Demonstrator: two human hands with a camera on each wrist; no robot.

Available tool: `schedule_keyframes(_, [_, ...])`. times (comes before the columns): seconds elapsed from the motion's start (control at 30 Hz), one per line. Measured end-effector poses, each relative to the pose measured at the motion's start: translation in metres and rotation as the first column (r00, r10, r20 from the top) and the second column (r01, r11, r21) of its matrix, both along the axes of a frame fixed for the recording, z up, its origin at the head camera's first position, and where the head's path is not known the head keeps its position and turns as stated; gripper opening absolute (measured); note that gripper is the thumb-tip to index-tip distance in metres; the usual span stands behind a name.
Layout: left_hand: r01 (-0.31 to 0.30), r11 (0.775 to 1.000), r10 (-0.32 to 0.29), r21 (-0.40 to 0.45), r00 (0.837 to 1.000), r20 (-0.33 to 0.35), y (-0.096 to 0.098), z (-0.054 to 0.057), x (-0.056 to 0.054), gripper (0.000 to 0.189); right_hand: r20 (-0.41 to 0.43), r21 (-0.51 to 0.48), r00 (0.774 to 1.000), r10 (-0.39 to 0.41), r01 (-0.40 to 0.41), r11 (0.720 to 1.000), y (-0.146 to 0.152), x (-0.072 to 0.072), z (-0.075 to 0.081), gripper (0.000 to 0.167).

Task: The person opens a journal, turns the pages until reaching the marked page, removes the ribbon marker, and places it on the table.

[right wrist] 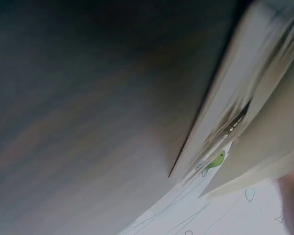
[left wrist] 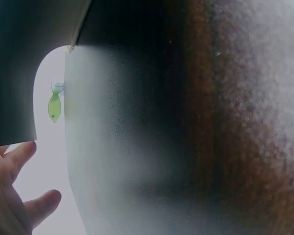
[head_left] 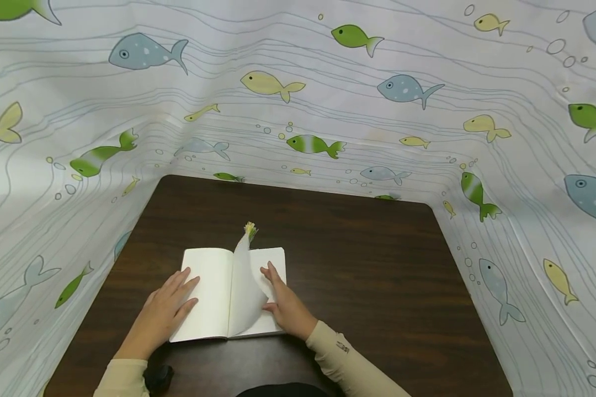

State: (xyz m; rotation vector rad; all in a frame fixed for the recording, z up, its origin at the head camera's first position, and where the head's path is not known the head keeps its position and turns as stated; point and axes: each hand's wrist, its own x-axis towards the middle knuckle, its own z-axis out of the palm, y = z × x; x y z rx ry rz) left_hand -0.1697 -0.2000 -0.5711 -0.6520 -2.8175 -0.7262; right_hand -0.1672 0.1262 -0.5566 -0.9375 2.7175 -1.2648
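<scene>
A notebook (head_left: 203, 292) with blank white pages lies open on the dark table. My left hand (head_left: 166, 309) rests on the outer edge of its left page, fingers spread; in the left wrist view those fingers (left wrist: 20, 157) reach the edge of the notebook. One page (head_left: 245, 298) stands up from the middle, curved toward the right. My right hand (head_left: 288, 306) is over the right page (head_left: 270, 259), index finger extended and thumb at the raised page's edge. A yellow-green tuft (head_left: 250, 230) shows at the top of the raised page. The right wrist view shows the loose page edges (right wrist: 225, 117) fanned apart.
The brown wooden table (head_left: 367, 275) stretches behind and to the right of the notebook. A white curtain (head_left: 298, 110) printed with fish surrounds it on the back and both sides. A small black object (head_left: 158, 379) is beside the left sleeve (head_left: 124, 377).
</scene>
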Motion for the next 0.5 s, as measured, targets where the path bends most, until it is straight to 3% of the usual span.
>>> schedule_keyframes(0.07, [0.002, 1.0, -0.002, -0.001, 1.0, 0.0, 0.0, 0.0, 0.0, 0.05, 0.088, -0.071, 0.991, 0.097, -0.09, 0.993, -0.003, 0.0, 0.001, 0.097])
schedule_keyframes(0.17, [0.001, 1.0, -0.001, -0.001, 1.0, -0.005, 0.001, 0.001, 0.001, 0.05, 0.238, -0.182, 0.936, 0.258, -0.218, 0.959, -0.01, 0.001, 0.005, 0.09])
schedule_keyframes(0.2, [-0.002, 1.0, 0.002, 0.0, 1.0, -0.008, 0.001, 0.001, 0.001, 0.05, 0.272, -0.201, 0.915, 0.299, -0.25, 0.947, -0.013, 0.002, 0.006, 0.088])
schedule_keyframes(0.27, [-0.007, 1.0, 0.007, 0.0, 1.0, -0.015, 0.002, 0.003, 0.001, 0.05, 0.288, -0.17, 0.896, 0.337, -0.298, 0.939, -0.019, 0.002, 0.01, 0.088])
schedule_keyframes(0.5, [-0.016, 0.998, 0.018, 0.054, 0.999, -0.044, 0.005, 0.005, -0.001, 0.051, 0.221, 0.088, 0.918, 0.328, -0.354, 0.931, -0.042, 0.002, 0.007, 0.082])
